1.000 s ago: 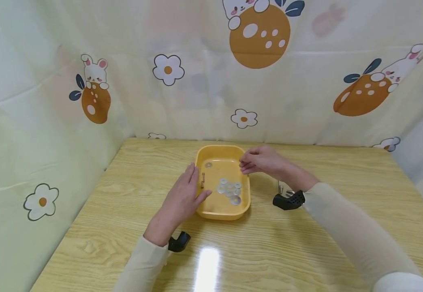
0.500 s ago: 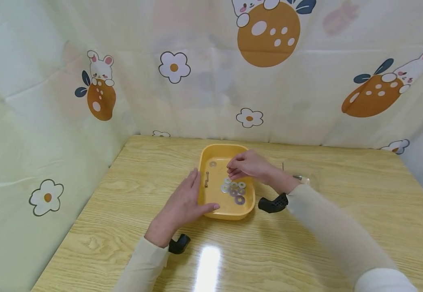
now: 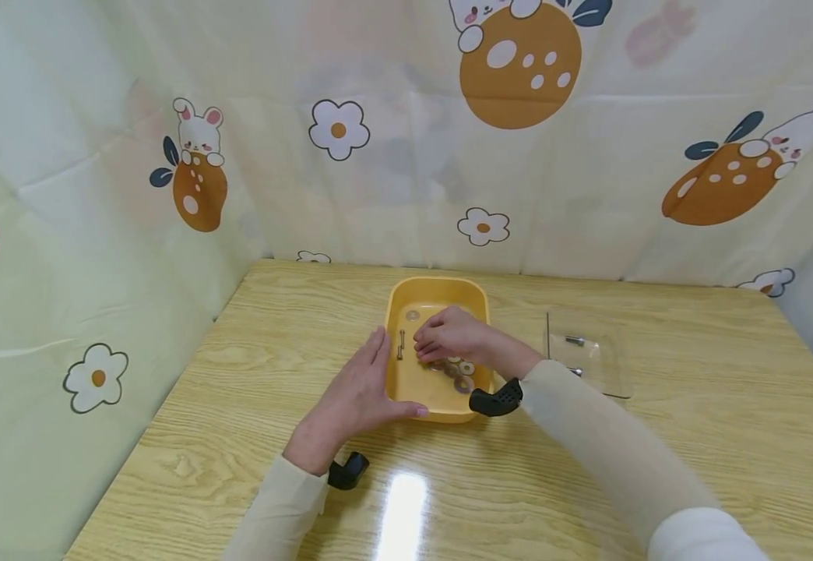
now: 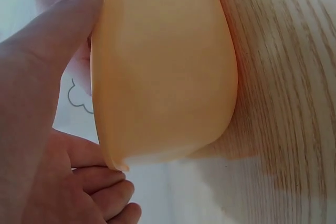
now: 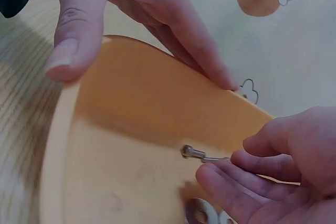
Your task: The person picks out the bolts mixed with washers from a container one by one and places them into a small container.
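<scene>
A yellow plastic tray [image 3: 441, 417] stands on the wooden table. My left hand [image 3: 353, 393] touches its near left corner, straight fingers along the left wall and thumb at the near rim [image 5: 63, 108]. My right hand [image 3: 455, 335] is inside the tray, fingers partly bent above the metal washers [image 3: 464, 384]. In the right wrist view its fingertips are close to a small bolt [image 5: 191, 152] and a second, thinner one beside it, which lie near the left wall. Nothing shows between those fingers. One more washer [image 3: 413, 315] is near the far left corner. My right hand hides part of the washers.
Right of the tray lies a clear, shallow container [image 3: 606, 362] with bolts [image 3: 575, 340]. A thin metal rod [image 3: 548, 335] lies along its left side. A patterned curtain [image 3: 392, 195] hangs behind the wooden table [image 3: 273, 312].
My right hand has moved left from the tray's right rim, over the washers, towards the bolts at the left wall. My left thumb has shifted slightly nearer the front rim.
</scene>
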`<state>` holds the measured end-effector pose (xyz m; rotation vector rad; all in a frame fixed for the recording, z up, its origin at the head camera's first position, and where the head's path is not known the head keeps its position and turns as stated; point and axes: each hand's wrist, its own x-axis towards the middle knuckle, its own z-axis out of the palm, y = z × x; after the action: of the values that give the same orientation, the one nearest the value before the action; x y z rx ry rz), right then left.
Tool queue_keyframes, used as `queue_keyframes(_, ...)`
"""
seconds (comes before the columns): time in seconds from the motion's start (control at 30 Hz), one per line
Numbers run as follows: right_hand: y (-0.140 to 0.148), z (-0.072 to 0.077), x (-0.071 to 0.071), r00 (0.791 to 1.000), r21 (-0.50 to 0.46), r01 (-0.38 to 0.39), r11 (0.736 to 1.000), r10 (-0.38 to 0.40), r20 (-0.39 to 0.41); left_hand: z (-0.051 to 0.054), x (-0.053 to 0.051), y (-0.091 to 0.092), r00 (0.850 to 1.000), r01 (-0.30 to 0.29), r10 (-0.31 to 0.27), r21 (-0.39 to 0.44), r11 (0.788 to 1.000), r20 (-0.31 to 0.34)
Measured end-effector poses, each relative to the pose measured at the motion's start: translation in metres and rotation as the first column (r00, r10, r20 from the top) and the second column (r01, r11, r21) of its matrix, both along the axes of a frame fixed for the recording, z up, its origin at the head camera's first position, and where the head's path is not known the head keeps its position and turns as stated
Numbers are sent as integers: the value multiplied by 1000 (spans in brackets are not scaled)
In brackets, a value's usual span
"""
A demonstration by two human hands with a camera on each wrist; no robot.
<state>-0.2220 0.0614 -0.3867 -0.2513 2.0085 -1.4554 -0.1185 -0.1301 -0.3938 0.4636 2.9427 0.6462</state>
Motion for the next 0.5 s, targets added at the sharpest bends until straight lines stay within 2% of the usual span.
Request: queue_keyframes(0.5,-16,-15,3,987,-151,79,985,-56,152,-3,-1,1,1000,-4,4,-3,1000,7)
